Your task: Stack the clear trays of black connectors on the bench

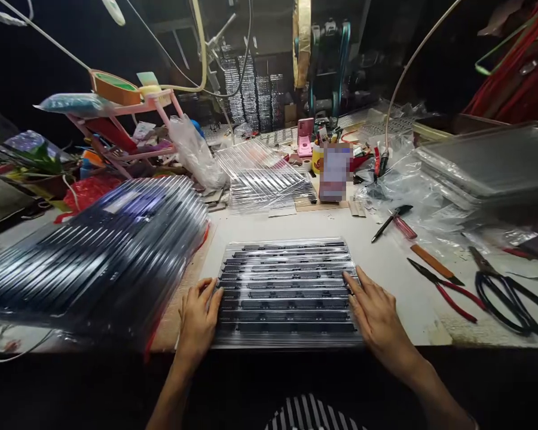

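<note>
A clear ribbed plastic tray point(291, 294) lies flat near the table's front edge, with rows of dark, comb-like strips in its channels. My left hand point(199, 316) is at the tray's left side, thumb and fingers against the edge. On the opposite side my right hand point(373, 307) rests its fingers along the right edge. Both hands seem to hold the tray between them. To the left, close to my left hand, a big pile of similar trays point(98, 257) with dark contents is stacked at an angle.
Right of the tray lie red-handled pliers point(457, 294), black-handled scissors point(506, 298), an orange-handled tool point(434, 263) and a black pen-like tool point(383, 228). Behind are clear trays point(269, 179), a propped phone point(335, 173) and a pink stand point(305, 138). Covered boxes point(488, 158) stand at the right.
</note>
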Action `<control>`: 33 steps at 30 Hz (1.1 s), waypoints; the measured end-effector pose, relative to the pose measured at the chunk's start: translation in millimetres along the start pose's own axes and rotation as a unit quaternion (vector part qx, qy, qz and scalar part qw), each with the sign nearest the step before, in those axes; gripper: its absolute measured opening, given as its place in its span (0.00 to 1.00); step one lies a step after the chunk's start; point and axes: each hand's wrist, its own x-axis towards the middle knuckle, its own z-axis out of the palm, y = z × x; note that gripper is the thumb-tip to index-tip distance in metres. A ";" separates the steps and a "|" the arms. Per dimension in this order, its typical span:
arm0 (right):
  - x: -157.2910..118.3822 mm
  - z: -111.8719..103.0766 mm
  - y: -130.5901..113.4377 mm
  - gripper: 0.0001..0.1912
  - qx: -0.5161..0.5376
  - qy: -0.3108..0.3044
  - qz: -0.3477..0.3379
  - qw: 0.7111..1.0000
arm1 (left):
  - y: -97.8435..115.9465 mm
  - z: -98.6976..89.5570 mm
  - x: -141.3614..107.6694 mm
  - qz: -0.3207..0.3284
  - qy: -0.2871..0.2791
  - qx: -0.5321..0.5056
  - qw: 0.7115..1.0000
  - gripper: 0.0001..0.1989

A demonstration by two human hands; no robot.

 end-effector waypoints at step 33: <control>8.5 -21.0 25.5 0.21 0.223 0.072 0.096 0.967 | 74.6 -78.8 47.0 -0.066 0.266 -0.566 0.778 0.26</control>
